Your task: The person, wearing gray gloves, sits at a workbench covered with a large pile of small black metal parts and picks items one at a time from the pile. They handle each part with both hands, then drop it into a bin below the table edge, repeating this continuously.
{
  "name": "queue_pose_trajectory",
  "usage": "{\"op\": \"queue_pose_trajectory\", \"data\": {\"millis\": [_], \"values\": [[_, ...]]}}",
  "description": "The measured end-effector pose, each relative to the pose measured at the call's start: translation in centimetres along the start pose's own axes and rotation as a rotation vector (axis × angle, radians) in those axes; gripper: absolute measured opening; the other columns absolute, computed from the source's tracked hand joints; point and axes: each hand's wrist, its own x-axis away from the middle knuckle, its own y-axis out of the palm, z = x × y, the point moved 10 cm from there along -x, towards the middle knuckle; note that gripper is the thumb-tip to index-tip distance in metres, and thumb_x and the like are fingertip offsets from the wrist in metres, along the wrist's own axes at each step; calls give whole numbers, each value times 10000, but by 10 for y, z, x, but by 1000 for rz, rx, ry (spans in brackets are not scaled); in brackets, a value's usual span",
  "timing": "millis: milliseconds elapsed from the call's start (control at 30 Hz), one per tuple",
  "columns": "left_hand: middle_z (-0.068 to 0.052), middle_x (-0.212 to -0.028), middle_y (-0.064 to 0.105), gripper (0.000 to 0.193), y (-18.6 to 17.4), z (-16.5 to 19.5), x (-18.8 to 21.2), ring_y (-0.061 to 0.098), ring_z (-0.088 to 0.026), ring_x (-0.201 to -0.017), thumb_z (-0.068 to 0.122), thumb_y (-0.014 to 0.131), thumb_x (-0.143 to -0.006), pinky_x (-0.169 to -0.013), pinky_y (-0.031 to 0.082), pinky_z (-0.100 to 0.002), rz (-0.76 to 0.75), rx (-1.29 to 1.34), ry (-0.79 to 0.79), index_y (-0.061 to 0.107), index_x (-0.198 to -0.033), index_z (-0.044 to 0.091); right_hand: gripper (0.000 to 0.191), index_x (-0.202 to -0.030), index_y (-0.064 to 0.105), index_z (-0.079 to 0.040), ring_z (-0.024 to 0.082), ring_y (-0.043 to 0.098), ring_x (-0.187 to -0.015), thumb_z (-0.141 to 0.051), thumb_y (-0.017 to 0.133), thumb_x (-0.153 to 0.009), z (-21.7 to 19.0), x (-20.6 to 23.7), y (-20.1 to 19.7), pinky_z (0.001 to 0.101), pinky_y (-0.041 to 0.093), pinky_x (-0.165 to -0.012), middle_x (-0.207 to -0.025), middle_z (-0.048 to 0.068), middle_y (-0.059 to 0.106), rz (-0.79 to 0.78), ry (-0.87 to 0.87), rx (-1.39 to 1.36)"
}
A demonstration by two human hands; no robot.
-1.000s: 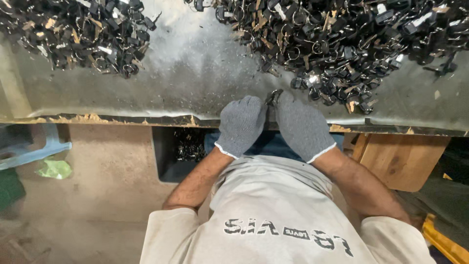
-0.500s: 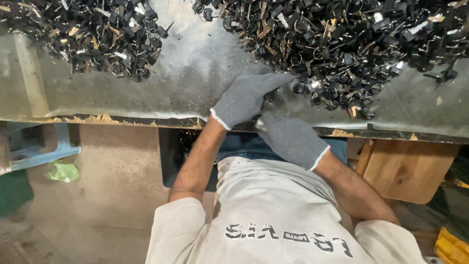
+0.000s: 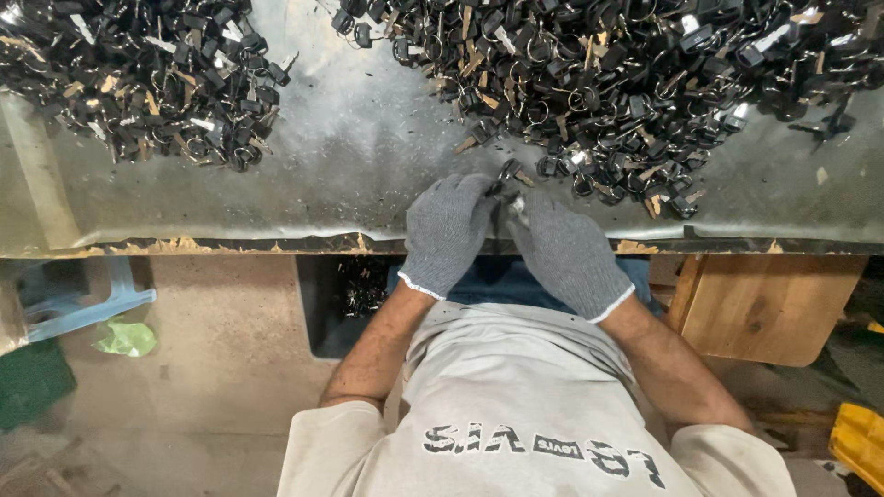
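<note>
At the far left a smaller heap of black parts [image 3: 138, 78] lies on the grey worktable [image 3: 350, 156], well apart from the hands, with a bare strip of tabletop between it and the bigger heap. Below the table edge a light blue stool [image 3: 92, 299] and a green scrap of plastic [image 3: 127, 338] sit on the floor, and a dark bin [image 3: 341, 299] holding a few black pieces stands under the table just left of the person's lap. The left hand [image 3: 448, 230], in a grey knit glove, rests at the near edge of the table with its fingers curled together toward the right hand; whether they actually pinch anything cannot be told, since the knuckles hide the tips. Between the two hands, at the fingertips, sits a small black ring-shaped piece [image 3: 506, 173] with a pale bit beside it, touching both gloves. The right hand [image 3: 564, 248], gloved alike, has its fingers bent in and closed toward that piece. To the right and above spreads the large heap of black parts [image 3: 635, 87], its near fringe just beside the hands. To handle the small piece well, I judge it wise to keep both hands low and braced on the table edge, grip with the fingertips rather than the glove's loose fabric, and work over the tabletop so a dropped piece is not lost among the heap. A wooden box [image 3: 764, 308] stands under the table at right.
</note>
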Motion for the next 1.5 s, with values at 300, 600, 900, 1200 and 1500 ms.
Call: {"op": "queue_pose_trajectory", "data": {"millis": [300,600,900,1200,1500], "values": [[-147,-999,638,329,-5,13,2,638,-361,-960,59,636,-794,-847,507,-475,23,3,129,623,-1123,47,261,-1109,563,1,370,701,-664,-224,641,-1003,0,-17,3,473,557,-562,-751,170,669,-46,-17,19],[-157,-1022,634,294,4,19,6,634,-354,-978,42,651,-872,-882,506,-464,4,-63,166,628,-1165,32,183,-1096,552,8,328,712,-695,-132,599,-989,-17,-7,-4,420,582,-559,-867,201,658,62,-48,421],[-149,-969,626,253,1,15,7,634,-355,-940,52,645,-877,-854,503,-464,30,-53,140,631,-1129,45,304,-1096,595,26,342,706,-650,-230,621,-935,-24,-16,-30,446,553,-470,-882,214,707,112,-106,281],[-141,-968,625,254,5,15,7,630,-348,-945,89,650,-870,-848,500,-465,24,-65,171,633,-1120,55,257,-1087,593,8,364,696,-644,-200,630,-940,-16,-14,-18,473,550,-514,-850,186,704,45,-98,128],[-96,-972,677,460,5,-7,5,657,-353,-862,87,689,-874,-760,512,-490,-9,78,-54,602,-1325,54,487,-1321,580,43,340,703,-642,-230,655,-924,-12,-12,-13,434,561,-494,-863,182,698,74,-80,218]]}}
